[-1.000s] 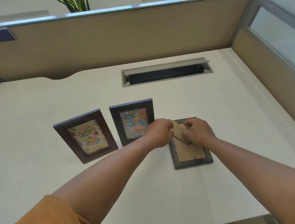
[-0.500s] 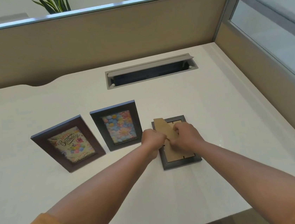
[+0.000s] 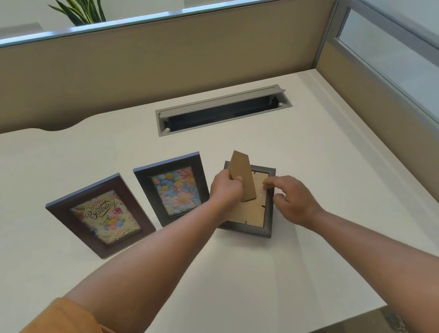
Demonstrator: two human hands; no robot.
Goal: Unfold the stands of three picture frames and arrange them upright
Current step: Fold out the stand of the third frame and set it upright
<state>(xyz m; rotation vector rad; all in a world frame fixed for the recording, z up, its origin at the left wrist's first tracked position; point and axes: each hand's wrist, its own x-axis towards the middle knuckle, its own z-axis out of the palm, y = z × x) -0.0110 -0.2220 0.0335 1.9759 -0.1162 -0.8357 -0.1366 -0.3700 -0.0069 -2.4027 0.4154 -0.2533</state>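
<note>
Two frames stand upright on the desk: a brown one with a "Happy Birthday" picture at the left and a dark grey one with a balloon picture beside it. A third dark grey frame lies face down to their right, its cardboard back showing. Its cardboard stand is lifted off the back and points up. My left hand pinches the stand's left edge. My right hand rests on the frame's right side, its index finger pressing the cardboard back.
The white desk has a grey cable slot with its lid up behind the frames. Beige partition walls close the back and the right side. The desk's front edge runs just below my forearms.
The cardboard stand has swung up from the frame's back, raised by my left hand. My right hand has let go of the stand and shifted to the frame's right side.
</note>
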